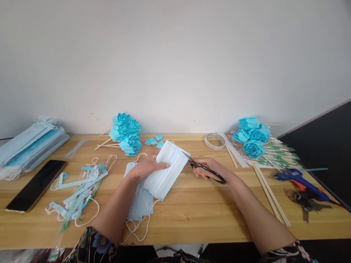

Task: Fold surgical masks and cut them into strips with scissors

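Observation:
My left hand (148, 166) grips a pale blue face mask (166, 172) near its left edge, thumb lying on top of the pleats. In my right hand (206, 168) is a pair of scissors with black handles (214, 174); its blades point up and left at the mask's upper right corner. Whether the blades are cutting into it I cannot tell. Under the held mask lie more blue masks (140, 207) with white ear loops on the table. Cut-off mask strips (85, 188) with ear loops are heaped left of my left forearm.
A stack of masks (25, 148) and a black phone (37, 185) lie at the left. Blue paper-like flowers (125, 133) on sticks stand at the back, with more flowers (254, 137) at right. A tape roll (214, 141), wooden sticks (269, 194), blue glue gun (301, 182) and keys (309, 205) are right.

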A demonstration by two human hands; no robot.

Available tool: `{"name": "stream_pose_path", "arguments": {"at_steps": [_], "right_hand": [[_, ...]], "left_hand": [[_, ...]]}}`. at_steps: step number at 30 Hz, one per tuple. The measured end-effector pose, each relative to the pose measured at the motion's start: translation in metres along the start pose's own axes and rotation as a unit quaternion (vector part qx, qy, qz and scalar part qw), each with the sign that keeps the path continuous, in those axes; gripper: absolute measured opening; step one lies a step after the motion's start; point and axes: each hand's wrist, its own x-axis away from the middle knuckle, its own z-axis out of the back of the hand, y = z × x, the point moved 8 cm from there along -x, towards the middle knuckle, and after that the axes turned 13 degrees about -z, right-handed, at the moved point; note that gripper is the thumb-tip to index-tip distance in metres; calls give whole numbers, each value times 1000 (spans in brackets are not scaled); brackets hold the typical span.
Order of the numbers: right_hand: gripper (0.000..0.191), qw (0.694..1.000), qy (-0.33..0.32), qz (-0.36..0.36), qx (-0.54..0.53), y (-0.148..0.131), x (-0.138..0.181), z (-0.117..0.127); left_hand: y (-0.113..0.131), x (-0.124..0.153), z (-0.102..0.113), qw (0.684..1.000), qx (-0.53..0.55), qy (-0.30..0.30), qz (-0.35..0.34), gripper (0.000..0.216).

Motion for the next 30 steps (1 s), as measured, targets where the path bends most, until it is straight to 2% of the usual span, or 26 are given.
{"name": "stream_pose_path", "arguments": {"at_steps": [5,17,30], "right_hand": [[67,999,19,-44,8,3,1,2],[73,998,33,-53,-9,5,0,4],[60,998,34,-54,-9,19,-7,6]], "left_hand": [[4,2,0,1000,-9,3,2,49],[7,3,1,1000,-17,15,1,48],[9,4,-1,1000,-13,4,2,53]]}}
